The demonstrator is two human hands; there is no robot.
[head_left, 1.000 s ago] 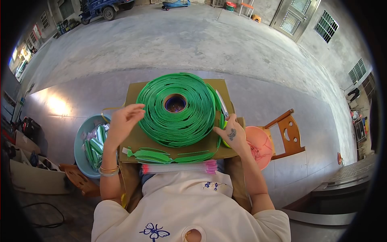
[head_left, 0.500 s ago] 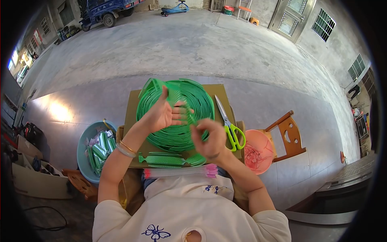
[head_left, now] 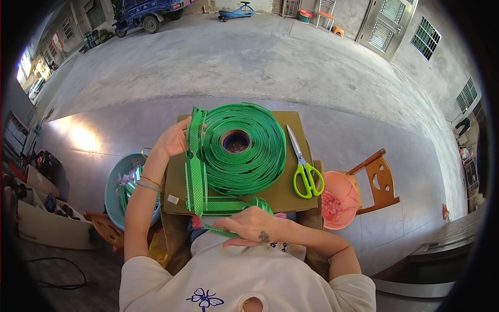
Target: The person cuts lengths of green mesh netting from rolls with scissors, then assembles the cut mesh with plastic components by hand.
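Note:
A large roll of green plastic strip [head_left: 260,166] lies flat on the cardboard box in front of me. Its loose dotted length [head_left: 196,171] runs down the roll's left side. At the top of that length, my left hand [head_left: 174,138] grips it, the fingertips partly hidden behind the strip. My right hand [head_left: 254,226] is closed low by my lap, with a green piece of the strip between its fingers. Beyond that hand, a folded green strip [head_left: 221,204] lies along the box's near edge. Scissors with lime-green handles [head_left: 307,179] rest on the box, right of the roll.
The cardboard box [head_left: 179,195] serves as a work surface. On the left stands a blue tub [head_left: 110,195] with green and silvery pieces. A pink bowl [head_left: 349,179] holding reddish strips sits on the right, beside a wooden chair [head_left: 377,179].
My left hand has moved left, off the roll's top, drawing the strip along the roll's side. My right hand has come down and left toward my lap, and the roll's core now shows.

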